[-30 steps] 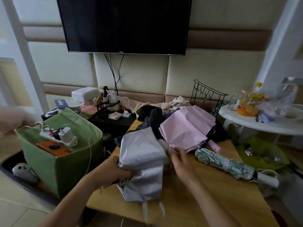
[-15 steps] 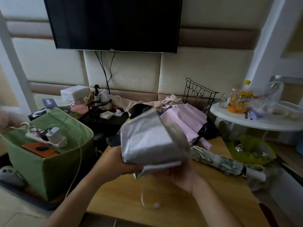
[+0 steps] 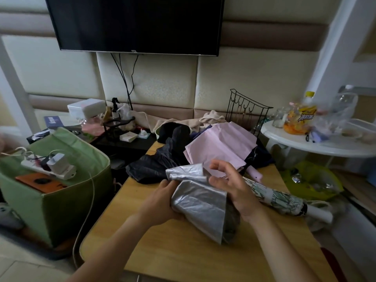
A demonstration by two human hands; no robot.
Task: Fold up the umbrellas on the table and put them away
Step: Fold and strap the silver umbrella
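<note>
A silver-grey umbrella (image 3: 200, 202) with loose canopy folds is held over the wooden table (image 3: 183, 257). My left hand (image 3: 162, 202) grips its left side from below. My right hand (image 3: 232, 186) lies against its right side, thumb on the fabric, fingers half curled above it. Behind lie a pink umbrella (image 3: 219, 147), partly spread, and a black umbrella (image 3: 154, 165). A rolled green-and-white patterned umbrella (image 3: 282, 198) with a white handle lies to the right on the table.
A green fabric box (image 3: 61, 196) with a power strip and charger stands left of the table. A white round side table (image 3: 317, 143) with bottles stands at the right, a black wire rack (image 3: 248, 110) behind. A television hangs on the wall.
The silver umbrella has come down closer to the table and turned, its canopy now hanging toward me. My right hand moved from under it to its right side.
</note>
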